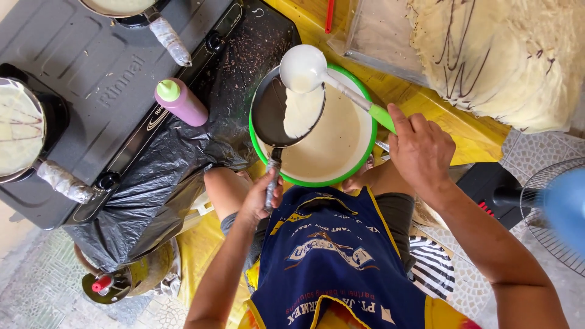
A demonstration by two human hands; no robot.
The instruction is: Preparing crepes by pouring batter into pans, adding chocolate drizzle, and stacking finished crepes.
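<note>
My left hand (262, 196) grips the handle of a small black frying pan (271, 113), held tilted over a green bowl (365, 159) of pale batter. A streak of batter lies in the pan. My right hand (420, 149) holds a ladle by its green handle. The ladle's white cup (303, 68) is tipped over the pan's far edge, batter running from it.
A black two-burner gas stove (103, 79) stands at left with two pans of batter on it (18, 128) (119, 6). A purple squeeze bottle (181, 102) lies on black plastic sheeting. A stack of thin crepes (506, 55) sits at upper right. A fan (554, 207) is at right, a gas cylinder (116, 283) below.
</note>
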